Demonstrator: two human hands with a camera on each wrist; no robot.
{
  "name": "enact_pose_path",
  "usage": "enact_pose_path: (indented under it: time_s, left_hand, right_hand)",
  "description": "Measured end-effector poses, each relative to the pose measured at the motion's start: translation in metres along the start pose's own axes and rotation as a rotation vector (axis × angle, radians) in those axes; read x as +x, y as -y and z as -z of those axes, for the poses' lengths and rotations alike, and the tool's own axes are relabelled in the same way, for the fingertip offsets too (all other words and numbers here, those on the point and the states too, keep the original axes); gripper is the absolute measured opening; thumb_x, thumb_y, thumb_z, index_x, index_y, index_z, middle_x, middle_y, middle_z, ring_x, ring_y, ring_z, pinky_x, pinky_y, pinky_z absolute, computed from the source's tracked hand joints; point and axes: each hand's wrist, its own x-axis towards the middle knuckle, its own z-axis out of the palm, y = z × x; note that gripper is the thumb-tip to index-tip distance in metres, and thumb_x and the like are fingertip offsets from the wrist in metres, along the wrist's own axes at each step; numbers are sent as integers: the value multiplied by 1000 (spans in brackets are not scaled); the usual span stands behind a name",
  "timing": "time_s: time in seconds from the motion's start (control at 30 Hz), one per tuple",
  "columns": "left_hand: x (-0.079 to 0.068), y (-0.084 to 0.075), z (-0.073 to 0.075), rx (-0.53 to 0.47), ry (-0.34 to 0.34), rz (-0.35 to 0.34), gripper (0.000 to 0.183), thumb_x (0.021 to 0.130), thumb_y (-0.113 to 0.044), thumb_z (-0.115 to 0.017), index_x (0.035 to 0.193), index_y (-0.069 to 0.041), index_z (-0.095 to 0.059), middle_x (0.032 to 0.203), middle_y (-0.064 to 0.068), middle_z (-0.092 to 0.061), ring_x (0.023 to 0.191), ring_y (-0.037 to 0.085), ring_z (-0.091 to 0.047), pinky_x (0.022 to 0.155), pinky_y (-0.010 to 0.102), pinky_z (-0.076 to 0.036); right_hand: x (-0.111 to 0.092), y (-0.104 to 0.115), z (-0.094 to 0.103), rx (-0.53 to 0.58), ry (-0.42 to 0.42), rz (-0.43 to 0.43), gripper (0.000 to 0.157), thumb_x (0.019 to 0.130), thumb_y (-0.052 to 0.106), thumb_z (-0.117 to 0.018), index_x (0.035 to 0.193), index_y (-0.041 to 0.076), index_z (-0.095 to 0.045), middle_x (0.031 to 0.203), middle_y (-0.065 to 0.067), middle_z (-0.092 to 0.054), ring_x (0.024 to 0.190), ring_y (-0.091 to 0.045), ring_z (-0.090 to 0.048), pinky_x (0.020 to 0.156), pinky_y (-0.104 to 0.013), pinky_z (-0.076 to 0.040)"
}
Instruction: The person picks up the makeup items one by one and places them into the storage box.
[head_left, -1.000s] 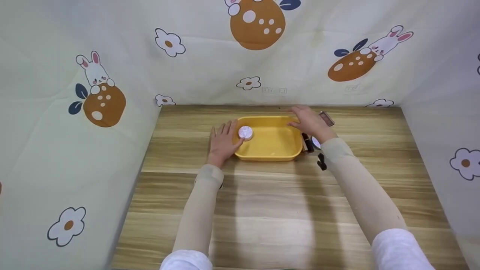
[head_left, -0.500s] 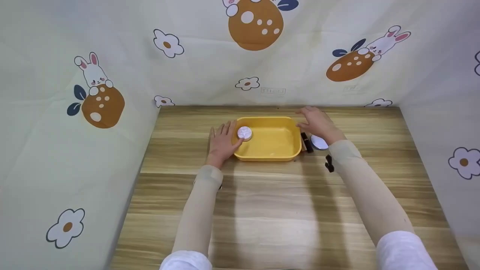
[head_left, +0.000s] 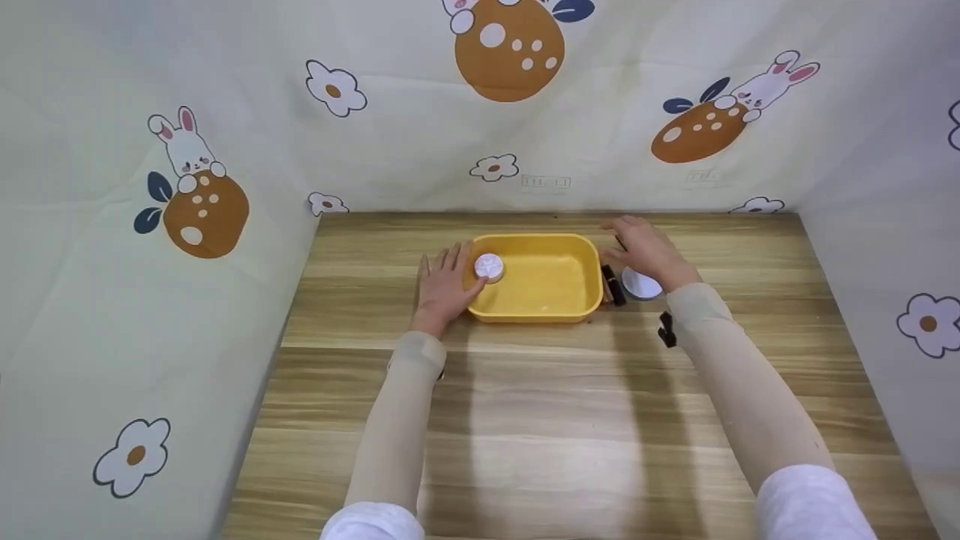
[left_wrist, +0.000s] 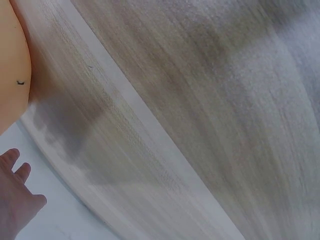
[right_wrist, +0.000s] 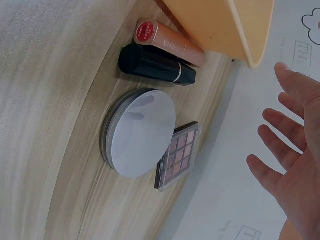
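Observation:
My left hand [head_left: 445,285] lies with spread fingers at the left end of the yellow tray [head_left: 534,316], its thumb reaching over the rim beside a round pinkish-white case with a star-like pattern [head_left: 489,267]. My right hand [head_left: 646,249] is held above the table just right of the tray, holding nothing. In the right wrist view its fingers [right_wrist: 282,127] are apart and slightly bent. Near it lie a black lipstick tube [right_wrist: 157,65], an orange-brown lipstick tube [right_wrist: 172,44], a round compact with a pale lid [right_wrist: 142,134] and an eyeshadow palette [right_wrist: 179,156].
The wood-grain table [head_left: 540,442] meets a cloth backdrop [head_left: 405,135] printed with rabbits and flowers on the back and both sides. Both lipsticks lie close against the tray's right end, with the compact right of them.
My right hand has shifted right, away from the tray's rim, uncovering the lipsticks and compact while covering the palette in the head view. My left hand stays on the tray.

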Motion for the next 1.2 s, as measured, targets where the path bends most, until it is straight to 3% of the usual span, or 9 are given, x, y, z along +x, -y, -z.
enact_pose_path:
  time_s: [0.53, 0.77, 1.2]
  left_hand:
    - [0, 0, 2, -7, -1, -3, 76, 90, -64, -35, 153, -27, -12, 155, 3, -24, 142, 28, -23, 113, 57, -9]
    - [0, 0, 1, 4, -1, -2, 76, 90, -64, -33, 152, -27, -12, 156, 2, -24, 141, 28, -24, 113, 58, -10]
    - [-1, -1, 3, -7, -9, 1, 76, 90, -63, -35, 152, -27, -13, 155, 3, -26, 141, 28, -25, 113, 58, -10]
  right_hand:
    - [-10, -19, 3, 13, -26, -10, 46, 88, 24, -66, 127, 4, -53, 118, -18, -57, 103, -33, -59, 90, -49, -46]
    - [-15, -28, -2, 10, -62, 17, 40, 85, 21, -69, 120, 5, -58, 112, -17, -59, 105, -35, -56, 92, -50, -43]
    - [-23, -41, -11, 25, -42, -13, 46, 82, 20, -72, 121, 1, -56, 115, -19, -60, 102, -35, -60, 88, -50, -46]
